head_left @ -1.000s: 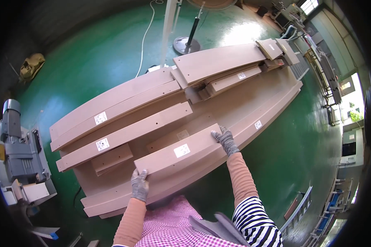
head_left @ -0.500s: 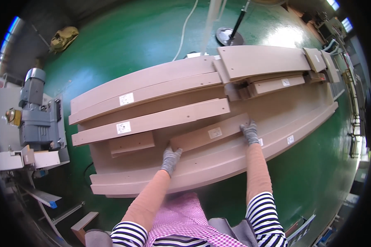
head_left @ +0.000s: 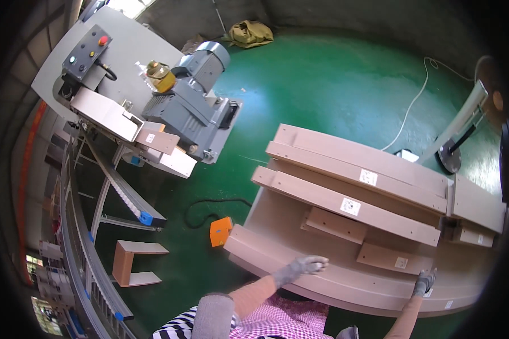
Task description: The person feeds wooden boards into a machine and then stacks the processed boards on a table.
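Note:
Low on the stack of light-brown boards, my left hand (head_left: 302,268) in a grey glove hovers over the long front board (head_left: 337,282), apart from the shorter labelled board, its fingers loosely extended and holding nothing. Farther right, my right hand (head_left: 424,281), also gloved, grips the right end of that shorter board (head_left: 384,254). Behind it lie another short board with holes (head_left: 333,226) and a long labelled board (head_left: 294,186). More long panels (head_left: 333,147) and pieces form the back and right of the stack.
At upper left stands a grey motorised machine (head_left: 181,113) with a control box (head_left: 85,56). Roller rails (head_left: 119,186), a U-shaped board piece (head_left: 127,265) and an orange object (head_left: 219,231) with a black cord are at left. A pole stand (head_left: 447,150) and white cable are behind the stack.
My view has swung left toward the machine. The short board has been moved inward onto the stack. My left hand has let go of it; my right hand stays at its end.

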`<state>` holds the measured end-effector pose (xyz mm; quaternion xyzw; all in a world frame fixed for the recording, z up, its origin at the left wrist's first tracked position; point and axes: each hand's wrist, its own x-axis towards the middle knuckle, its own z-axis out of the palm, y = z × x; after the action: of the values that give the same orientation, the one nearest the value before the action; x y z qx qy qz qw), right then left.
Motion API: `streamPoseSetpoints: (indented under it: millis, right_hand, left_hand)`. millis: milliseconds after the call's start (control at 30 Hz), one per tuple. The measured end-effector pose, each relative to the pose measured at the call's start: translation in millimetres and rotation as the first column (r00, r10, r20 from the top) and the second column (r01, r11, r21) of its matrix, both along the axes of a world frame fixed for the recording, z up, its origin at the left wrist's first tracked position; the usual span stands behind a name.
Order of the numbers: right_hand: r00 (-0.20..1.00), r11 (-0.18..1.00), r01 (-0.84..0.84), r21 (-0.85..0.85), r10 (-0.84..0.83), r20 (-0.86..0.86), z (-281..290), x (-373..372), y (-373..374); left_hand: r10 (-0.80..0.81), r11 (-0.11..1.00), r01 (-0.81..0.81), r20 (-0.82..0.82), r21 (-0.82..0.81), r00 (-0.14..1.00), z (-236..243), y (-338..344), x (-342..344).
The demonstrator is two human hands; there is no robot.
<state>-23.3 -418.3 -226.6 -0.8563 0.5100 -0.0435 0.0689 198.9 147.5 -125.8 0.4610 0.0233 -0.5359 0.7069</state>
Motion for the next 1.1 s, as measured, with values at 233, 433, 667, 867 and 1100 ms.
streamPoseSetpoints:
  millis: [233,433,667,867,1100]
  right_hand:
    - [0.821,0.951,-0.071,0.301,-0.115,0.559,59,24,250]
    - [0.669,0.626,-0.557,0.547,-0.052,0.741,162,218,507]
    - [0.591,0.153,-0.794,0.588,-0.029,0.806,248,316,610]
    - [0.646,0.031,-0.703,0.71,-0.389,0.657,249,255,563]
    - [0.778,0.455,-0.496,0.74,-0.146,0.611,225,70,325]
  left_hand:
    - [0.932,0.34,-0.936,-0.099,-0.096,0.349,153,299,228]
    - [0.988,-0.094,-0.994,-0.124,-0.048,-0.087,168,419,363]
    - [0.941,0.334,-0.904,0.031,-0.268,0.338,136,260,238]
    - [0.684,0.721,-0.646,0.102,-0.251,0.723,150,99,48]
    - [0.303,0.378,-0.917,-0.953,0.13,-0.01,58,81,12]
